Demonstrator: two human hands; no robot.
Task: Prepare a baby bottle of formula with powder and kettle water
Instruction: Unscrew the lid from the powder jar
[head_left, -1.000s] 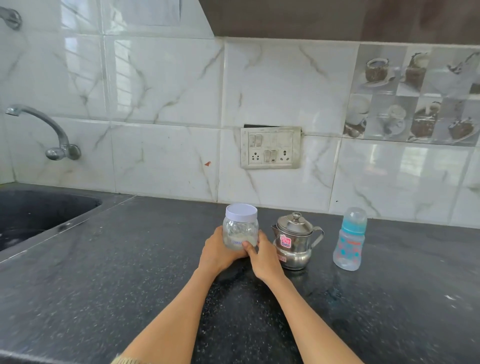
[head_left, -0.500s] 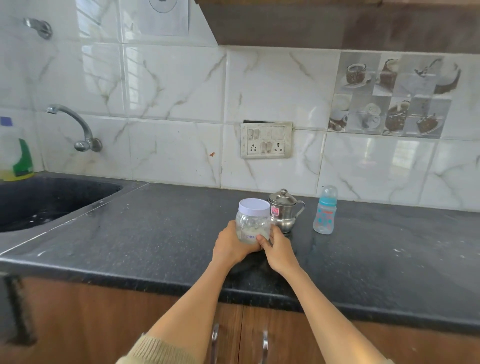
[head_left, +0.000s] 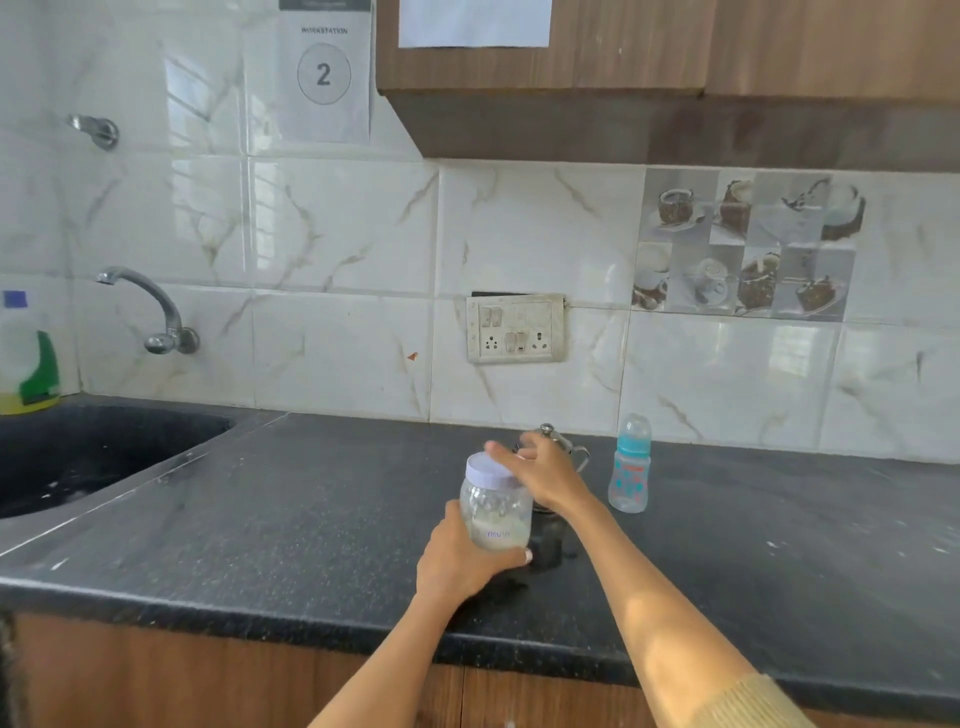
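The sheet on the wall (head_left: 324, 73) reads "WORKSTATION" over a circled 2. The purple print on my clear powder jar (head_left: 496, 512) is too blurred to read. My left hand (head_left: 460, 558) grips the jar's lower body above the black counter (head_left: 260, 519); pale powder fills its bottom. My right hand (head_left: 540, 475) lies over its white lid (head_left: 491, 470), fingers spread. The steel kettle (head_left: 561, 441) sits behind, mostly hidden. The baby bottle (head_left: 630, 465), blue-collared with dotted print, stands just right.
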